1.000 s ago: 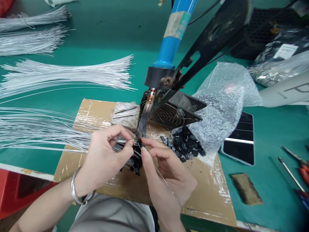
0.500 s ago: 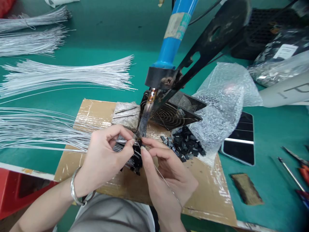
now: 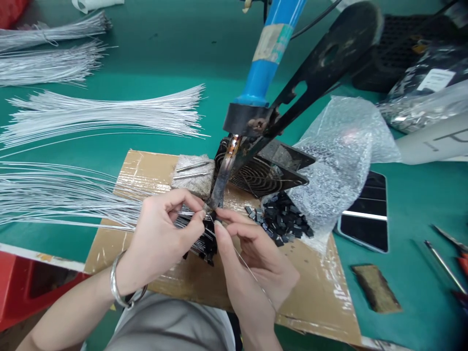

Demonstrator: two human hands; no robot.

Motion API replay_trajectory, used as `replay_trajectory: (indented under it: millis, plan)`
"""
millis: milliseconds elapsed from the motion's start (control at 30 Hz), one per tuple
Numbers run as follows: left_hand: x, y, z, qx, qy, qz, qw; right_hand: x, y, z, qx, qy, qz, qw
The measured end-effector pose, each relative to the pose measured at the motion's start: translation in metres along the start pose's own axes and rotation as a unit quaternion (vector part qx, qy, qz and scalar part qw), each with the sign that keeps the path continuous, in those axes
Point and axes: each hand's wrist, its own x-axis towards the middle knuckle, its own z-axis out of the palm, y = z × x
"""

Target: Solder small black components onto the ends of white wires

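Note:
My left hand (image 3: 164,239) pinches a thin white wire (image 3: 73,204) from the fanned bundle, its end held at the tip of a fixed soldering iron (image 3: 223,178) with a blue handle (image 3: 268,53). My right hand (image 3: 252,261) pinches a strand of solder wire (image 3: 252,275) up against the same tip. Under my fingers lies a row of wires ending in small black parts (image 3: 204,243). Both hands work over a taped cardboard sheet (image 3: 318,292).
Loose black parts (image 3: 281,219) spill from a bubble-wrap bag (image 3: 340,161). A black fan (image 3: 263,173) and a grey cleaning pad (image 3: 192,173) sit behind the tip. More white wire bundles (image 3: 102,114) lie left. A phone (image 3: 365,224), a brown block (image 3: 376,287) and tools (image 3: 446,263) lie right.
Hands and wires stay at the iron tip; only the view has shifted slightly.

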Motion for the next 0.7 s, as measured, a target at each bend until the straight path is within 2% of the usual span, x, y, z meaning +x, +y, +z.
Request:
replay_trajectory:
  millis: [367,700]
  plan:
    - [0.0012,-0.0028,0.0006,-0.001,0.016,0.004,1.0,-0.001,-0.0013,0.0006,-0.003,0.007,0.0,1.0]
    - [0.0017,-0.0053,0.0018,-0.015,0.003,0.004,1.0,-0.0003,0.0036,-0.0007,0.001,0.002,0.005,1.0]
